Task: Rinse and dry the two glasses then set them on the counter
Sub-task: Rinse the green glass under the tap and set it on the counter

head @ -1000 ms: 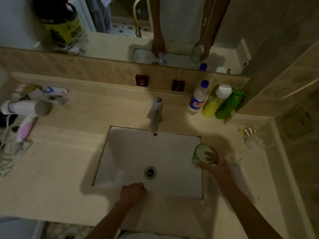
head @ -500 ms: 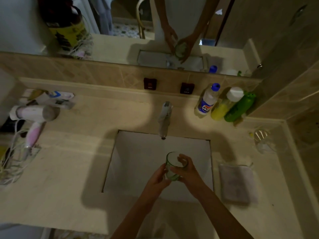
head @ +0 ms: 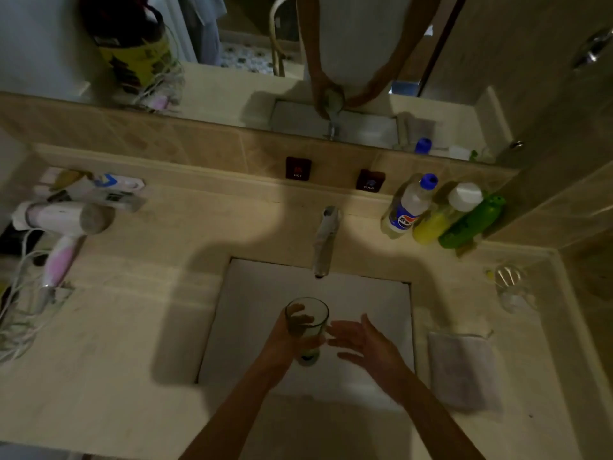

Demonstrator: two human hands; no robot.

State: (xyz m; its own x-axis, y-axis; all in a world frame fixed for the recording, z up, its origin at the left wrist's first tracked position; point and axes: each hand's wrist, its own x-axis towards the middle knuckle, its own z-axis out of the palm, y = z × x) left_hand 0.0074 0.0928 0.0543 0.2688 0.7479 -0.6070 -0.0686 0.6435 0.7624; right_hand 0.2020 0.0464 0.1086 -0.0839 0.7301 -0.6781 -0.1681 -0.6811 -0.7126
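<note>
Left hand (head: 285, 340) grips 1 green-tinted glass (head: 306, 327) upright over the sink (head: 365, 293), fingers wrapped round its wall. Right hand (head: 361, 340), just right of the glass, is spread flat, holding nothing. Beyond it, 1 clear glass (head: 510, 287) stands on the counter (head: 116, 376); a cloth (head: 464, 370) lies further right.

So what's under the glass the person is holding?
The white sink is below the glass, which the left hand grips. The drain can't be seen; glass and hands cover that spot.
</note>
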